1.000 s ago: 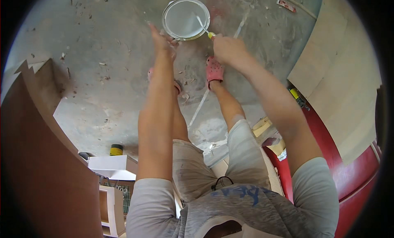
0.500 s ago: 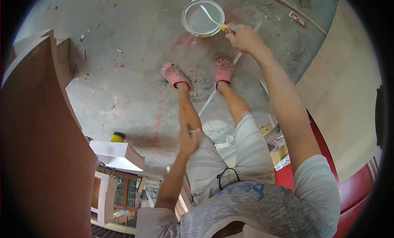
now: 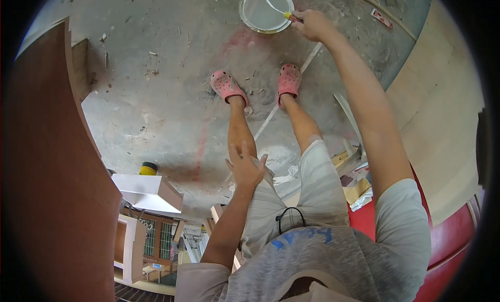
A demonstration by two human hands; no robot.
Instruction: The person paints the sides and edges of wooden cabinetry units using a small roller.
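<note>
Now the slim tool [image 3: 287, 14] is gripped in the right hand [image 3: 315, 26], its handle end hidden there, its pale tip held over the round tub [image 3: 242, 11] just left of that hand; the left hand [image 3: 246, 171] is spread by the left leg [image 3: 241, 127], whether touching cannot be told. Ahead of it, 2 pink clogs [image 3: 227, 86] are planted on a scrap-strewn grey floor [image 3: 156, 96], crossed by 1 white stripe [image 3: 312, 57], while a cut-off brown panel [image 3: 57, 161] is seen left of the left hand.
</note>
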